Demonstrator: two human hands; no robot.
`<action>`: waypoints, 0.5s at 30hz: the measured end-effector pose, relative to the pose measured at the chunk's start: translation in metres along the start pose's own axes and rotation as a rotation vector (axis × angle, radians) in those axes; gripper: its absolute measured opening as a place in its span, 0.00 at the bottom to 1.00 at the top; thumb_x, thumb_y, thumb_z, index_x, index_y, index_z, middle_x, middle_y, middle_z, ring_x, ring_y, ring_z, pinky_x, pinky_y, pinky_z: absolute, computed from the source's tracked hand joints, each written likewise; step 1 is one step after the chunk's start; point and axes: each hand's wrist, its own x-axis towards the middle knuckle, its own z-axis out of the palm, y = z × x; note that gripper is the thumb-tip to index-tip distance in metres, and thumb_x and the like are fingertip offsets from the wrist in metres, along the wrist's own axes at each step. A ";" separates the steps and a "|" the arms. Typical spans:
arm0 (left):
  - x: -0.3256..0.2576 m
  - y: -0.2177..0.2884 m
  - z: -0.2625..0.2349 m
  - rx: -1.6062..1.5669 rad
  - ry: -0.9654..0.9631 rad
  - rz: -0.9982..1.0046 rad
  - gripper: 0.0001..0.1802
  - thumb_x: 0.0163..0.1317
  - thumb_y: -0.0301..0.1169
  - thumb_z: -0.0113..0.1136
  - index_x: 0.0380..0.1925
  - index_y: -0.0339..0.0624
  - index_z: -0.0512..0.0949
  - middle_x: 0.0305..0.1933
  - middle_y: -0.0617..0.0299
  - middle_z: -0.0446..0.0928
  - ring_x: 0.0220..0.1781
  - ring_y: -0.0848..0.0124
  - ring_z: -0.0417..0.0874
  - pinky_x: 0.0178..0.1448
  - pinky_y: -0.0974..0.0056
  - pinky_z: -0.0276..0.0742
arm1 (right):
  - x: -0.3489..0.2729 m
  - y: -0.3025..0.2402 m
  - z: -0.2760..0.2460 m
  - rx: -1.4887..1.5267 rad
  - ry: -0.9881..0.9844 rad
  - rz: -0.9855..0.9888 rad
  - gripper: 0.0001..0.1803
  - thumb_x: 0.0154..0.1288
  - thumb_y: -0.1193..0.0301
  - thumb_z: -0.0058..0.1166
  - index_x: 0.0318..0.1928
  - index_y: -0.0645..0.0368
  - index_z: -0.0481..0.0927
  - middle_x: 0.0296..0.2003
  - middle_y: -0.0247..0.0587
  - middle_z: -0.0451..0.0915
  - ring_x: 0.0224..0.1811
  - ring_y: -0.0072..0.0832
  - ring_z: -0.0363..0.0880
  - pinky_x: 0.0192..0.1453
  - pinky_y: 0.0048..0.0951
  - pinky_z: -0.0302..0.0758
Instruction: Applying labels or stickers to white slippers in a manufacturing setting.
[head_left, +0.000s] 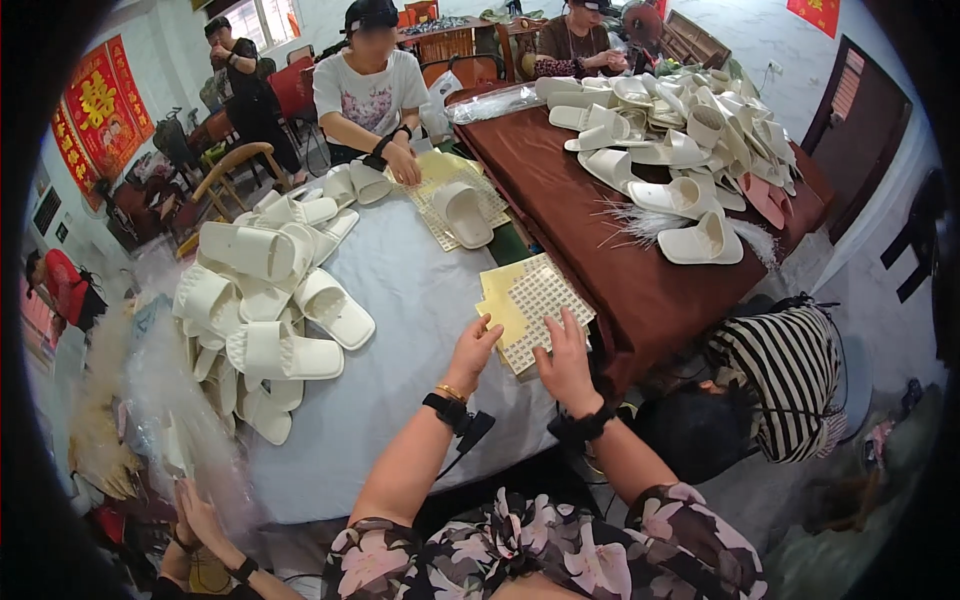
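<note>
My left hand (pixel 473 348) rests its fingertips on the near edge of a stack of yellow sheets (pixel 502 300) on the pale round table (pixel 400 330). My right hand (pixel 566 358) lies flat, fingers spread, on a white sheet studded with small pearl dots (pixel 545 298) that sits on the yellow stack. Neither hand grips anything. Both wrists wear black bands. A heap of white slippers (pixel 265 300) lies to the left of my hands.
Across the table a seated person's hand (pixel 404 165) rests by another dotted sheet with a single white slipper (pixel 464 214) on it. A brown table (pixel 600 250) to the right carries a big slipper pile (pixel 680 140) and white feathers (pixel 640 220). Another person's hands (pixel 200 520) hold feathers at lower left.
</note>
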 end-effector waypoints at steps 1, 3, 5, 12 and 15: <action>-0.003 0.002 0.000 0.011 0.001 0.001 0.34 0.66 0.44 0.58 0.69 0.44 0.63 0.60 0.67 0.73 0.54 0.77 0.71 0.50 0.69 0.65 | 0.005 0.002 0.006 -0.060 -0.064 0.055 0.31 0.56 0.70 0.62 0.59 0.68 0.68 0.64 0.70 0.59 0.67 0.63 0.57 0.71 0.52 0.57; -0.006 0.006 0.000 -0.025 0.030 0.014 0.36 0.67 0.39 0.58 0.68 0.31 0.59 0.58 0.56 0.74 0.55 0.73 0.73 0.58 0.70 0.67 | 0.005 0.006 0.015 -0.081 -0.134 0.105 0.33 0.56 0.68 0.63 0.60 0.68 0.67 0.64 0.71 0.58 0.67 0.63 0.57 0.71 0.52 0.57; -0.007 0.007 0.000 -0.035 0.024 -0.014 0.36 0.67 0.41 0.57 0.69 0.37 0.60 0.61 0.60 0.72 0.58 0.73 0.71 0.58 0.68 0.65 | 0.002 0.011 0.022 -0.120 -0.209 0.169 0.35 0.56 0.62 0.65 0.59 0.69 0.67 0.64 0.73 0.58 0.67 0.64 0.57 0.70 0.52 0.59; 0.004 0.003 0.016 -0.062 -0.116 0.020 0.37 0.67 0.42 0.56 0.71 0.39 0.57 0.65 0.61 0.69 0.64 0.71 0.68 0.61 0.61 0.64 | 0.007 0.037 0.018 -0.165 -0.123 0.222 0.35 0.56 0.64 0.64 0.60 0.70 0.66 0.62 0.70 0.61 0.60 0.61 0.64 0.65 0.50 0.64; 0.003 0.000 0.021 -0.120 -0.144 0.010 0.38 0.67 0.41 0.56 0.72 0.39 0.55 0.64 0.62 0.69 0.62 0.72 0.69 0.61 0.61 0.64 | 0.003 0.036 0.017 -0.150 -0.107 0.212 0.35 0.56 0.65 0.63 0.60 0.69 0.66 0.62 0.69 0.61 0.61 0.61 0.64 0.66 0.51 0.64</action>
